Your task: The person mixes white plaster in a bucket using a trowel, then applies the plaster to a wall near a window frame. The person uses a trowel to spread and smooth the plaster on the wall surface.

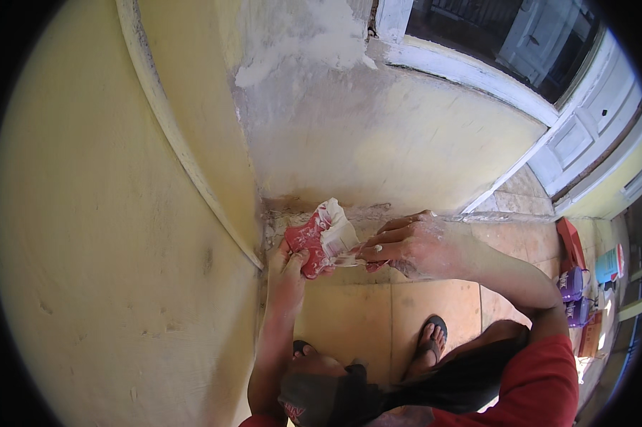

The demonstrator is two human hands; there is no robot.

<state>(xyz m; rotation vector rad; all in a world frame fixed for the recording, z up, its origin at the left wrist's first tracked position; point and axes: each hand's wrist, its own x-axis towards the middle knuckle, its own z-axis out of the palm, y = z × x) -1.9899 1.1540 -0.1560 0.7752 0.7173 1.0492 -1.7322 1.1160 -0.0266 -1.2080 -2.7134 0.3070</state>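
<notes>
My left hand (288, 270), dusted white, grips a red flat spreader (304, 242) heaped along its right side with white paste (339, 235). Just right of it, my right hand (413, 245) has its fingers curled over a second tool (376, 266), of which only a small reddish part and a paste-smeared edge show beneath the fingers. White paste is on those fingers and knuckles.
A yellow wall (100, 249) with a raised strip fills the left; ahead, a patched wall (442, 135) stands below a white-framed window (463, 53). A white door (574, 135), red object (570, 242), purple packs (574, 292) and turquoise bucket (609, 263) are at right, on tiled floor (435, 299).
</notes>
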